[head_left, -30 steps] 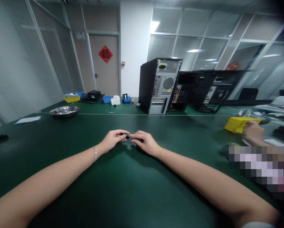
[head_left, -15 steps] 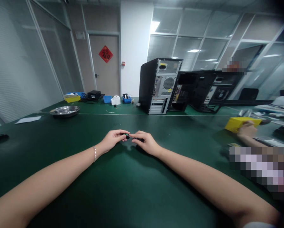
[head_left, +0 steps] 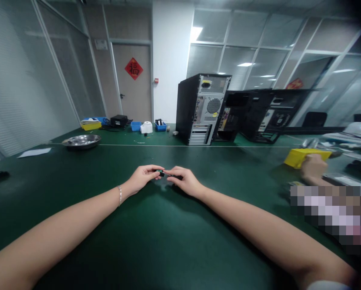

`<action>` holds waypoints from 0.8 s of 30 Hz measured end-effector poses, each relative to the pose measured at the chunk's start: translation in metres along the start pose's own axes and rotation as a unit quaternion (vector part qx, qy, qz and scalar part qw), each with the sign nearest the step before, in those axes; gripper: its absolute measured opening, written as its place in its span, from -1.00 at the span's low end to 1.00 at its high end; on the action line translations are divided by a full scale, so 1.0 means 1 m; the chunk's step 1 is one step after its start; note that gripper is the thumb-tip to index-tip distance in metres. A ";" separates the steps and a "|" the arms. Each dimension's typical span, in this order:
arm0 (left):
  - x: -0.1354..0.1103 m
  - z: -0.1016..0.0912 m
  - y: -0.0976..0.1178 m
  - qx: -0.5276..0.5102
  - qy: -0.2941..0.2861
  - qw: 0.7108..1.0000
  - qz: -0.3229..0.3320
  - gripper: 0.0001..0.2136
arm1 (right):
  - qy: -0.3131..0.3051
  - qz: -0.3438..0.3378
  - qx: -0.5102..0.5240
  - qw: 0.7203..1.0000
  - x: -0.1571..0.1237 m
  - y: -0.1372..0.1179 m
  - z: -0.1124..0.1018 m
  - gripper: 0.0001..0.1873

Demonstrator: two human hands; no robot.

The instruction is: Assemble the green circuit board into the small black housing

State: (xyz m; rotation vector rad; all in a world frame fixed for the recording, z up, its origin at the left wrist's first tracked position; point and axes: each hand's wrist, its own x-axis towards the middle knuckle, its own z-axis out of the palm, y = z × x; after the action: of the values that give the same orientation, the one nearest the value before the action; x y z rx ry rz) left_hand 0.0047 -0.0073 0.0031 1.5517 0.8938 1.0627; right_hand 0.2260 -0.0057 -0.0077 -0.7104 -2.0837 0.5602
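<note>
Just above the dark green tabletop [head_left: 174, 237], my left hand [head_left: 144, 177] pinches a small black piece with a bit of green on it [head_left: 160, 172]. Its fingers are closed and hide part of the piece. My right hand [head_left: 185, 180], facing it, is closed around a thin, dark, rod-like tool [head_left: 170, 175]. The tool's tip points left and meets or nearly meets the black piece; whether they touch is too small to tell. Most of the tool lies hidden in the fingers, so its kind does not show.
A metal bowl [head_left: 82, 141] and white paper [head_left: 34, 152] lie at left. Blue bins [head_left: 160, 126] and a black computer tower [head_left: 189, 110] stand behind. On the right, a co-worker's hand [head_left: 314, 167] is at a yellow box [head_left: 303, 156].
My two hands hold nearly the same pose, with the piece and tool still between them. The co-worker's hand at the yellow box has shifted slightly.
</note>
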 end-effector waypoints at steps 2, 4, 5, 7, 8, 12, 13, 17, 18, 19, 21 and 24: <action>0.000 0.000 0.000 -0.003 0.004 1.000 0.000 -0.70 | 0.000 0.001 -0.005 1.000 0.000 -0.001 0.000 -0.70; 0.000 0.000 0.000 -0.007 0.010 1.000 0.001 -0.70 | 0.003 0.003 -0.015 1.000 0.000 -0.003 -0.001 -0.70; 0.000 0.000 0.001 -0.011 0.014 1.000 0.002 -0.70 | 0.007 0.005 -0.021 1.000 0.000 -0.004 -0.001 -0.70; 0.000 0.000 0.001 -0.019 0.021 1.000 0.004 -0.70 | 0.014 0.009 -0.033 0.999 0.000 -0.006 -0.002 -0.71; 0.001 0.000 0.001 -0.024 0.023 0.999 0.003 -0.70 | 0.015 0.009 -0.038 0.999 0.000 -0.008 -0.002 -0.72; 0.002 0.000 -0.001 -0.034 0.019 0.999 0.003 -0.71 | -0.002 -0.001 -0.049 0.999 -0.001 -0.013 -0.003 -0.77; 0.002 0.001 -0.002 -0.033 0.016 0.999 0.004 -0.72 | -0.005 -0.003 -0.051 0.999 -0.001 -0.014 -0.003 -0.77; 0.002 0.002 -0.002 -0.016 -0.003 1.000 0.007 -0.72 | -0.005 -0.004 -0.056 0.998 -0.001 -0.014 -0.002 -0.80; 0.002 0.003 -0.001 -0.009 -0.007 1.000 0.008 -0.70 | -0.005 -0.005 -0.056 0.998 -0.001 -0.013 -0.002 -0.80; 0.001 0.003 0.000 -0.001 -0.011 1.000 0.009 -0.67 | -0.006 -0.005 -0.057 0.998 -0.001 -0.013 -0.002 -0.80; 0.001 0.004 0.001 0.011 -0.019 1.000 0.009 -0.61 | -0.006 -0.005 -0.058 0.998 -0.001 -0.013 -0.002 -0.80; 0.001 0.004 0.001 0.015 -0.029 0.999 0.008 -0.63 | -0.006 -0.004 -0.061 0.998 0.000 -0.014 -0.002 -0.79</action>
State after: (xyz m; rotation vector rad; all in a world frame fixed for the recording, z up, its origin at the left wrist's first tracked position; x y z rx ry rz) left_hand 0.0090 -0.0083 0.0037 1.6081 0.8628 1.0145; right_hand 0.2237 -0.0159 0.0016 -0.7689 -2.1448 0.4357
